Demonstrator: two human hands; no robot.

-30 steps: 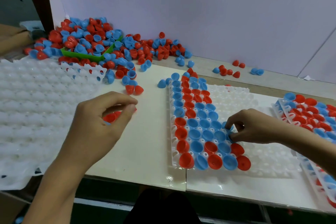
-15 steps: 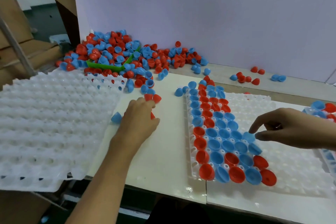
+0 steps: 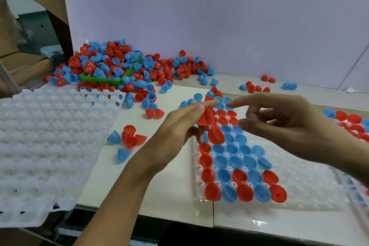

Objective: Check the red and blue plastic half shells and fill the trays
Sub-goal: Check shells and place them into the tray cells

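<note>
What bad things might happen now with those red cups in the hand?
1. The left hand holds two red half shells loosely in its fingers above the part-filled tray; one might slip and knock seated shells loose.
2. The right hand reaches in, open, close over the filled rows; it might brush shells out of their pockets.
3. Loose shells lie on the table near the front edge; a sleeve or arm might sweep them off.

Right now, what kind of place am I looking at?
Probably a small factory sorting bench: a heap of loose half shells by the wall, moulded white trays, and bare hands checking pieces.
</note>
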